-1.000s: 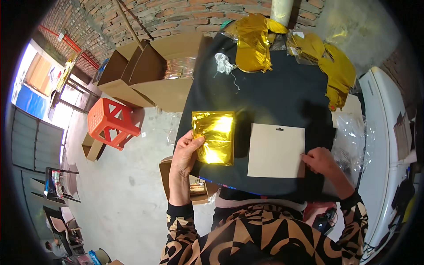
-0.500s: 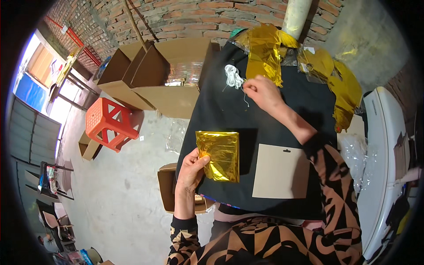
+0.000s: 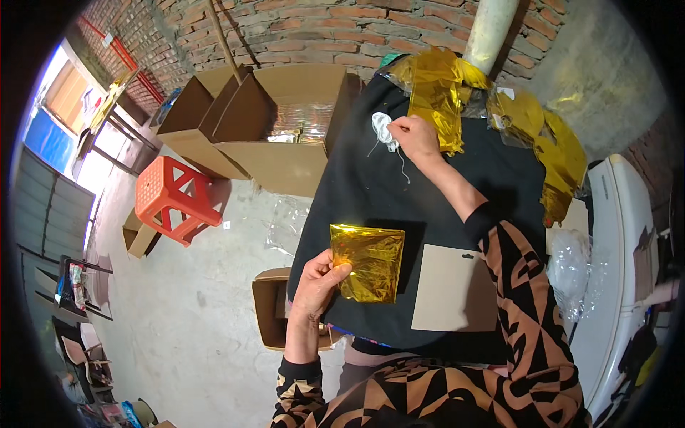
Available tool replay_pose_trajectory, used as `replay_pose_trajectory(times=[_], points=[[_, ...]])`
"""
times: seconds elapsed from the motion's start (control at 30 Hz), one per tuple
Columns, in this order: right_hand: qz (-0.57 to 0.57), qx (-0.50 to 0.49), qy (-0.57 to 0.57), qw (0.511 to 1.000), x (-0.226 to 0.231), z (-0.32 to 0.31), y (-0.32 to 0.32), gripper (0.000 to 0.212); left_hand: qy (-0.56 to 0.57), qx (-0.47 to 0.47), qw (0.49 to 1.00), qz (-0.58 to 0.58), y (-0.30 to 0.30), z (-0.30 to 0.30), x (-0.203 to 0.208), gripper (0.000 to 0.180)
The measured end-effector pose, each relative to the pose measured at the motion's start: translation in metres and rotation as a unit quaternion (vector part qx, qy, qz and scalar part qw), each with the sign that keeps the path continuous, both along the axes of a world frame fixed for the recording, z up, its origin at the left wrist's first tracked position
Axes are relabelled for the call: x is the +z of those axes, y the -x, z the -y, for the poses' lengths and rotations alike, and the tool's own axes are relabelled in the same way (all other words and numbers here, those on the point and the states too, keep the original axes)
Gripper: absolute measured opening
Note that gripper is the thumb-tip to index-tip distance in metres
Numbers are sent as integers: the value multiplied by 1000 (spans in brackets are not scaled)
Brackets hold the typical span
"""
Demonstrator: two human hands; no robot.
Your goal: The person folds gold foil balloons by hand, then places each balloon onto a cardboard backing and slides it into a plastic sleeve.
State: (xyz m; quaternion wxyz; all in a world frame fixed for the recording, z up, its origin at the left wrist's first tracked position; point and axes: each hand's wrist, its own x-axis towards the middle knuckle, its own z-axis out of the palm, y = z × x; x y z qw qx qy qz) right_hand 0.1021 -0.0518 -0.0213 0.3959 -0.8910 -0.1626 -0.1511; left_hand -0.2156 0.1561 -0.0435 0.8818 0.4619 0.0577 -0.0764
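Observation:
My left hand (image 3: 317,285) grips the left edge of a folded gold foil sheet (image 3: 371,264), thumb on top, holding it over the near left part of the black-covered table (image 3: 342,192). Farther off, my right hand (image 3: 417,137) has its fingers pinched at a small bundle of white string (image 3: 382,128). Loose string ends trail from the bundle over the black cloth. A flat beige card (image 3: 449,289) with a small hang slot lies to the right of the foil.
Gold foil pieces (image 3: 435,93) and clear bags lie along the table's far and right edges. Open cardboard boxes (image 3: 278,160) stand left of the table, near a red plastic stool (image 3: 175,196). A smaller box (image 3: 267,314) sits on the floor by the near left corner.
My right hand has moved left a little onto the string bundle, its fingers now against it. The foil in my left hand has shifted slightly right and nearer, and tilted a little.

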Motion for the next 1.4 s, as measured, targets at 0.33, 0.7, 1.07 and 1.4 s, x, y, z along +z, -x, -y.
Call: replay_pose_trajectory(times=[0.33, 0.7, 1.07, 1.4], points=[[-165, 72, -216, 960, 72, 79, 82, 23, -4, -3, 1000, 23, -4, 3, -4, 32], [-301, 114, -325, 889, 63, 61, 65, 18, -2, 33, 999, 32, 1, 3, -5, 30], [54, 66, 7, 996, -3, 54, 39, 15, -20, 29, 999, 17, 2, 2, -4, 24], [126, 35, 127, 983, -16, 30, 41, 19, -14, 25, 999, 21, 2, 6, 4, 32]])
